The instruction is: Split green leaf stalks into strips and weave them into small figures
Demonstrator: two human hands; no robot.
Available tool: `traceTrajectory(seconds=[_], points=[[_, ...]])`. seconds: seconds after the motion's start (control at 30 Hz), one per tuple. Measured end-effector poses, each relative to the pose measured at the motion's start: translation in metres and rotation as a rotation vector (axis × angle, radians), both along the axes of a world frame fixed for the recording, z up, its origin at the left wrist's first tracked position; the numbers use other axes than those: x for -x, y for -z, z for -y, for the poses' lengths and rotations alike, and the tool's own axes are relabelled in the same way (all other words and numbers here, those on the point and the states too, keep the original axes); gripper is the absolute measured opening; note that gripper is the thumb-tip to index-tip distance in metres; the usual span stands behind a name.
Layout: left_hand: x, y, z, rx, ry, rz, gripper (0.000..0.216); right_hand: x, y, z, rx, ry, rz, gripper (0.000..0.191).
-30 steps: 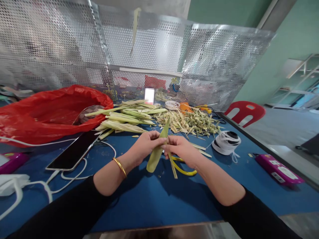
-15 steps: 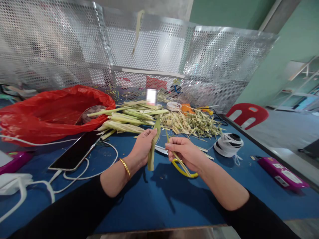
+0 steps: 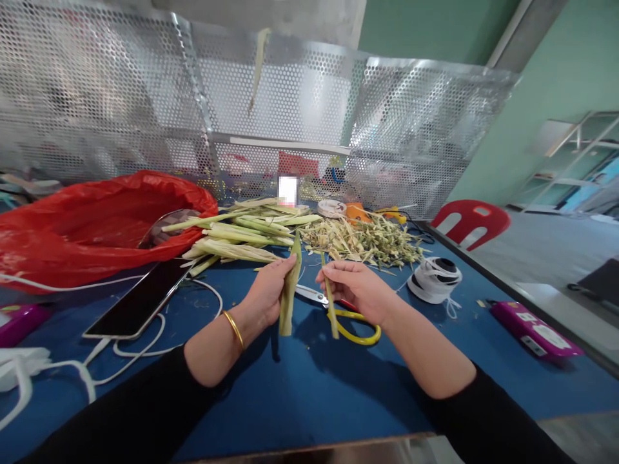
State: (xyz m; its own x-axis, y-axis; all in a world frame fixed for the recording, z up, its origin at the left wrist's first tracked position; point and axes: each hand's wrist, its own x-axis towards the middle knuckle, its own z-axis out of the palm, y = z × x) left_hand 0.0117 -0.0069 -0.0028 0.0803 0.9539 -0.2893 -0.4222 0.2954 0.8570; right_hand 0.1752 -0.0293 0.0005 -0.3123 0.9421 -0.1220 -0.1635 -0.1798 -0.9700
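My left hand (image 3: 268, 291) is closed round a folded green leaf blade (image 3: 289, 296) that stands nearly upright above the blue table (image 3: 300, 386). A gold bangle sits on that wrist. My right hand (image 3: 355, 287) pinches a thin pale strip (image 3: 329, 303) just right of the leaf, the two pieces apart. Yellow-handled scissors (image 3: 351, 319) lie on the table under my right hand. Behind the hands lies a bundle of long green leaves (image 3: 242, 235) and a heap of cut scraps (image 3: 367, 240).
A red plastic bag (image 3: 97, 222) fills the left. A phone (image 3: 138, 303) with a white cable lies beside it. A white tape roll (image 3: 434, 278) and a purple case (image 3: 534, 327) sit at the right. Perforated metal screens back the table. A red chair (image 3: 471, 219) stands beyond.
The strip has come away from the leaf: the hands were joined on one piece, now they are apart, left with the folded leaf, right with the thin strip.
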Motion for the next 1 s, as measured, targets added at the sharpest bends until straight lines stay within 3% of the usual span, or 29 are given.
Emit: traceTrajectory(seconds=[0.17, 0.3, 0.37, 0.47, 0.5, 0.57, 0.63, 0.77, 0.9, 1.0], points=[[0.000, -0.002, 0.001, 0.016, 0.045, 0.016, 0.017, -0.008, 0.002, -0.009, -0.002, 0.030, 0.067, 0.025], [0.000, 0.002, 0.002, -0.015, 0.087, 0.023, 0.012, -0.029, -0.005, -0.029, -0.123, 0.460, -0.238, 0.017], [0.000, 0.004, 0.003, -0.060, 0.086, -0.012, 0.013, -0.037, -0.008, -0.036, -0.109, 0.550, -0.335, 0.020], [0.000, 0.005, 0.004, -0.123, 0.050, -0.100, 0.019, -0.028, -0.007, -0.030, -0.048, 0.538, -0.130, 0.024], [0.001, 0.005, 0.003, -0.155, 0.030, -0.125, 0.021, -0.020, -0.004, -0.024, -0.062, 0.472, -0.017, 0.026], [0.002, 0.005, 0.002, -0.223, -0.022, -0.165, 0.024, 0.001, 0.003, -0.009, -0.117, 0.174, 0.188, 0.029], [0.003, 0.004, 0.001, -0.271, -0.078, -0.194, 0.024, 0.019, 0.011, 0.005, -0.166, 0.015, 0.286, 0.024], [0.004, 0.004, 0.001, -0.280, -0.081, -0.207, 0.029, 0.030, 0.019, 0.012, -0.266, 0.113, 0.395, 0.017], [0.001, 0.003, 0.007, -0.251, 0.208, -0.216, 0.032, 0.021, 0.014, 0.004, -0.286, 0.301, 0.290, 0.017], [0.000, 0.002, 0.011, -0.222, 0.346, -0.254, 0.031, 0.017, 0.009, 0.001, -0.200, 0.321, 0.159, 0.020]])
